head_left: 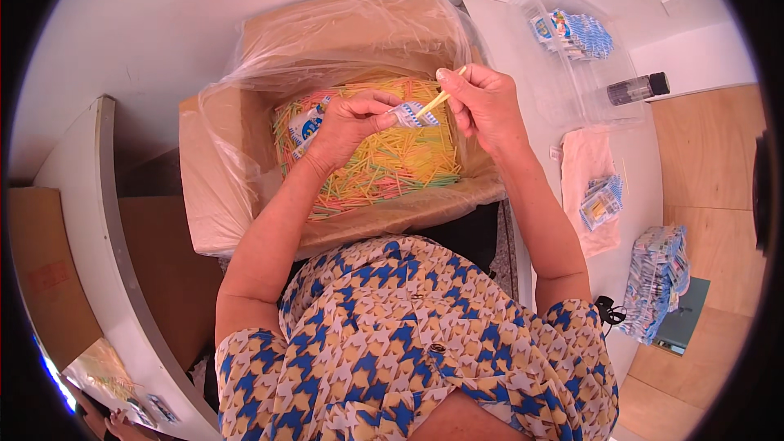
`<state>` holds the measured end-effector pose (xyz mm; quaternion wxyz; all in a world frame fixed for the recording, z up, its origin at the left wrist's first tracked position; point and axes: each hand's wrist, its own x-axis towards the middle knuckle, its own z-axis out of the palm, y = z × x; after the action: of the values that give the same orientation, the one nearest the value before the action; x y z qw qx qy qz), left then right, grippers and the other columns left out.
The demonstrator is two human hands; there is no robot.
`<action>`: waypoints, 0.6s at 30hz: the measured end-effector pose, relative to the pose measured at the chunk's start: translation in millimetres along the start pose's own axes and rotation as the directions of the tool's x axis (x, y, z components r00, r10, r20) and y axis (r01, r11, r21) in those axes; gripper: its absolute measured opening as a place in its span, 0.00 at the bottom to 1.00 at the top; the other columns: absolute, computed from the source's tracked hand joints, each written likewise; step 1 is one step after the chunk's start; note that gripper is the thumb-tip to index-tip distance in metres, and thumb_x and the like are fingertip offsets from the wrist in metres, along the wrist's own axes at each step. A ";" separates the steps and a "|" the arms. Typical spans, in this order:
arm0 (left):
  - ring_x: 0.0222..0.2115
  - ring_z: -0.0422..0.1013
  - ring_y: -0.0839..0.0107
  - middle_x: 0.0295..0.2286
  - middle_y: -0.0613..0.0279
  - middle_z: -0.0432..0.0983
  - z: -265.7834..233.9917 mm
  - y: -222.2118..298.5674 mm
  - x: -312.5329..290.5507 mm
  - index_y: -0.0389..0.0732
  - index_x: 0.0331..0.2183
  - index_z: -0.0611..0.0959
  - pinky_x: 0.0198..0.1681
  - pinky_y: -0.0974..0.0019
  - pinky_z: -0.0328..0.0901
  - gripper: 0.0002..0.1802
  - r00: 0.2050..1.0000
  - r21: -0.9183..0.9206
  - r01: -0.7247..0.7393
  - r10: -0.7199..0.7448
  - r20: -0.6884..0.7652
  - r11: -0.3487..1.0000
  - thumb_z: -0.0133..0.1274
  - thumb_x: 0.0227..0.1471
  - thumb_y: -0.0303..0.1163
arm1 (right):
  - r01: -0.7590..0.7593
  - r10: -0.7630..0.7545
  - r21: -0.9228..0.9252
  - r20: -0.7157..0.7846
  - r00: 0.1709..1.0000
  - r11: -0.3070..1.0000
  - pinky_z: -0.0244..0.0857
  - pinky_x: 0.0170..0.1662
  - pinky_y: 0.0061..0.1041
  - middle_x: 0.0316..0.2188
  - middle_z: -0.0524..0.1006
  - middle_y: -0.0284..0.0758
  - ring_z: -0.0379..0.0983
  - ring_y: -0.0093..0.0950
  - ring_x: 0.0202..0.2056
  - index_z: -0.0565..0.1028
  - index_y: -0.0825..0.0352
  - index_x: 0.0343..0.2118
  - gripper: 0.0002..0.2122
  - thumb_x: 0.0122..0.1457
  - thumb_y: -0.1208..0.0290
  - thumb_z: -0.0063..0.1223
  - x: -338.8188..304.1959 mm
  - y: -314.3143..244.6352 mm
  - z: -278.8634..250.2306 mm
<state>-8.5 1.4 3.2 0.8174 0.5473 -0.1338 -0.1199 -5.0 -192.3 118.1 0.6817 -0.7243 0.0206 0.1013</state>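
My left hand (pixel 355 121) pinches a small clear packet (pixel 406 115) with blue-and-white print, over a large cardboard box (pixel 327 37). Between the fingers of my right hand (pixel 487 102) are a few thin yellow sticks (pixel 438 102). Their lower ends are at the packet's opening; whether they are inside it I cannot tell. Loose yellow, pink and green sticks (pixel 384 167) cover the inside of the box, which has a clear plastic liner (pixel 237 86). Another printed packet (pixel 309 125) shows beside my left wrist; whether it lies on the sticks or is held is unclear.
Right of the box, a white table (pixel 543 102) carries a clear plastic bin (pixel 625 57) with packets, a dark capped bottle (pixel 633 90), a pink cloth (pixel 581 163) with filled packets (pixel 602 206), and stacked packets (pixel 657 273). At lower left, another person's hand (pixel 122 425) shows.
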 end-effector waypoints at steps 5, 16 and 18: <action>0.37 0.70 0.76 0.36 0.61 0.76 -2.4 -5.2 0.4 0.37 0.33 0.84 0.43 0.73 0.65 0.07 0.999 0.006 -0.043 0.043 -0.016 0.999 0.56 0.47 0.21 | 0.236 -0.249 -0.256 -0.021 0.968 0.937 0.48 0.10 0.13 0.11 0.69 0.27 0.60 0.11 0.10 0.73 0.68 0.19 0.10 0.53 0.70 0.58 -7.3 -1.1 16.1; 0.36 0.70 0.76 0.34 0.64 0.77 -12.6 13.1 1.8 0.35 0.36 0.82 0.43 0.72 0.64 0.09 0.989 -0.087 -0.074 0.063 -0.131 0.993 0.52 0.53 0.27 | 0.301 -0.317 -0.375 0.020 0.948 0.877 0.61 0.28 0.18 0.18 0.73 0.30 0.68 0.17 0.24 0.78 0.69 0.27 0.08 0.54 0.71 0.51 28.8 19.3 11.7; 0.35 0.70 0.78 0.34 0.65 0.77 -19.3 16.1 4.8 0.33 0.38 0.81 0.44 0.72 0.63 0.11 0.970 -0.153 -0.172 0.141 -0.198 0.973 0.54 0.52 0.29 | 0.260 -0.287 -0.551 0.037 0.957 0.793 0.63 0.29 0.21 0.18 0.75 0.33 0.70 0.21 0.24 0.78 0.70 0.28 0.08 0.54 0.70 0.51 51.3 57.6 5.2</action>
<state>3.5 22.4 11.5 0.8767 0.4724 -0.0894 -0.0142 34.9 -185.6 52.3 0.4511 -0.8870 -0.0978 -0.0142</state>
